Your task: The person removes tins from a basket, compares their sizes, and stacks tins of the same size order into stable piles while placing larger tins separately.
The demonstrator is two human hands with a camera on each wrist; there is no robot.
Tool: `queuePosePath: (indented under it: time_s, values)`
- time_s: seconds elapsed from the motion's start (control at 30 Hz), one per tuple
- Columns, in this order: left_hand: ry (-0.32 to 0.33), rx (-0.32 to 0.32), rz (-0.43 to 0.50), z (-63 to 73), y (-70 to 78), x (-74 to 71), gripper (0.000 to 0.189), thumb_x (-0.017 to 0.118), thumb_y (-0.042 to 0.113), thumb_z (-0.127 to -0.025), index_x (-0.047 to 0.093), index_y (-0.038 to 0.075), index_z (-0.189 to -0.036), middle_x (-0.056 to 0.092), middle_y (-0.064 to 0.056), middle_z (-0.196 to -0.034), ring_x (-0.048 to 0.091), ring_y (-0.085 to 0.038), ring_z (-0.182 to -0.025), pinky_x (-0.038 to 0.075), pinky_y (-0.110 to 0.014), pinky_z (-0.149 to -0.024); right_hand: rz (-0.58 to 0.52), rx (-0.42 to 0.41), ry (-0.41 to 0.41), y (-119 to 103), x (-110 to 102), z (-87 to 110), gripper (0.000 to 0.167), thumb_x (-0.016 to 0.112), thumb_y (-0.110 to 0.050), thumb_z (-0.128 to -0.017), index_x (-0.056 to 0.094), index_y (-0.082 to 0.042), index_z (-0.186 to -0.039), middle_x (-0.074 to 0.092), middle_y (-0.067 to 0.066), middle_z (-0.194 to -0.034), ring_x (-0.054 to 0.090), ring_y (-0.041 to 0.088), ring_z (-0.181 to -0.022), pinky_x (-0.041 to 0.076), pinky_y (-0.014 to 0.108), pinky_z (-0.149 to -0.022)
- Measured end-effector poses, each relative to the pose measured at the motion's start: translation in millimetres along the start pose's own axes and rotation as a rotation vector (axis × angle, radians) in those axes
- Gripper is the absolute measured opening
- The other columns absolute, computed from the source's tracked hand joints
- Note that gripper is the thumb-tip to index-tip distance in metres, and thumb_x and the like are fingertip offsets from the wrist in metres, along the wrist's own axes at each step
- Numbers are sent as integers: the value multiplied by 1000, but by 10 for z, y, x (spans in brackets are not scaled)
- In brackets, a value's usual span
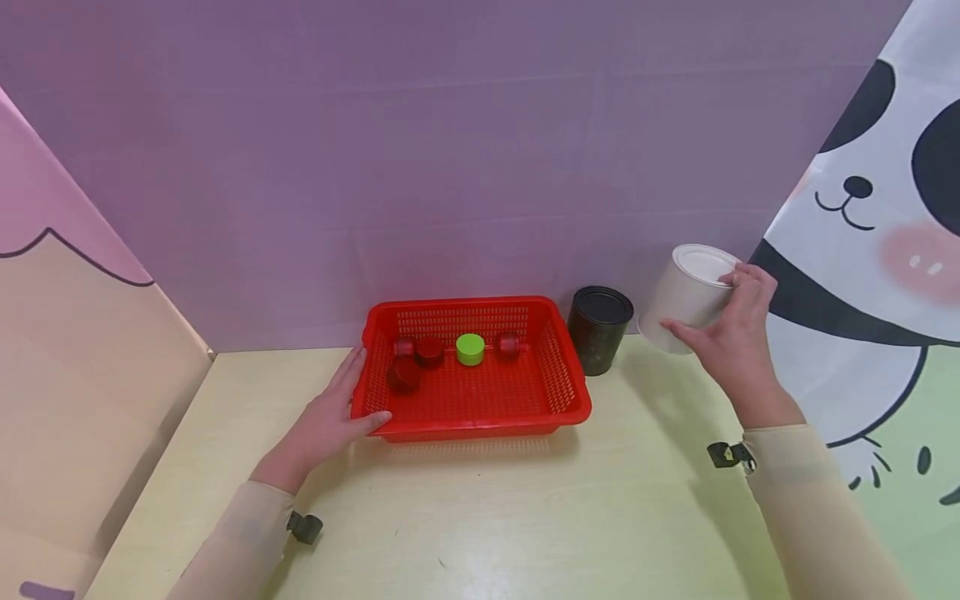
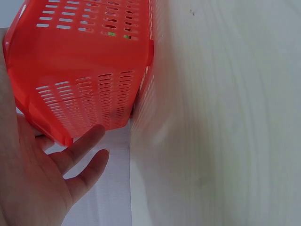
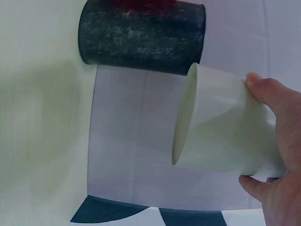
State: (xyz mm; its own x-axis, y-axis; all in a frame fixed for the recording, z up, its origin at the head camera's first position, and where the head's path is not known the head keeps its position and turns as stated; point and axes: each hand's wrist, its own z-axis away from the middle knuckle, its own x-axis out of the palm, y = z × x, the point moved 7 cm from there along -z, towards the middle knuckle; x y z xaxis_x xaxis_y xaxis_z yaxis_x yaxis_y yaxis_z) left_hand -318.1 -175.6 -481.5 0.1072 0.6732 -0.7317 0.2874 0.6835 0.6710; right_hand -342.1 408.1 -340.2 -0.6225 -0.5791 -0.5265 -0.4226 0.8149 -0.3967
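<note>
In the head view, my right hand (image 1: 735, 333) grips a white can (image 1: 684, 300) by its upper end, thumb on one side and fingers on the other. The can is tilted, its other end pointing down and left; it is held off the table in the right wrist view. A dark can (image 1: 598, 333) stands upright to its left, against the red plastic basket (image 1: 480, 429). My left hand (image 1: 330, 417) rests at the basket's left front corner, thumb on the front rim, fingers along the left side. The left wrist view shows two fingers (image 2: 89, 174) stretched out past the rim.
Inside the basket are a bright green round cap (image 1: 470, 350), a dark red round piece (image 1: 430, 352) and several other reddish pieces. The pale wooden table (image 1: 480, 517) meets a purple backdrop (image 1: 480, 167) behind the basket. A panda-printed sheet (image 1: 870, 275) hangs at the right.
</note>
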Motion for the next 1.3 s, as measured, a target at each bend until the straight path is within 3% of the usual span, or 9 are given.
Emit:
queuePosePath:
  time_s: [0.57, 0.83, 1.3]
  values:
    - [-2, -8, 13, -17, -61, 23, 120, 84, 49, -95, 1, 32, -180, 3, 4, -186, 22, -41, -167, 58, -63, -105, -2, 86, -45, 388, 416, 153, 93, 104, -7, -74, 35, 5, -135, 25, 28, -155, 26, 39, -154, 36, 57, -125]
    - [-4, -6, 20, -24, -42, 23, 121, 85, 48, -94, 2, 31, -180, 4, 4, -186, 23, -40, -166, 59, -62, -104, -8, 94, -39, 480, 497, 202, 93, 104, -7, -73, 36, 8, -135, 28, 31, -153, 31, 45, -151, 34, 54, -127]
    - [-15, -11, 11, -30, 19, -16, 120, 85, 44, -95, 3, 27, -180, 4, 1, -186, 26, -41, -165, 59, -62, -105, 14, 84, -98, 705, 768, 290, 95, 105, -9, -74, 36, 7, -138, 28, 32, -153, 33, 52, -149, 34, 62, -126]
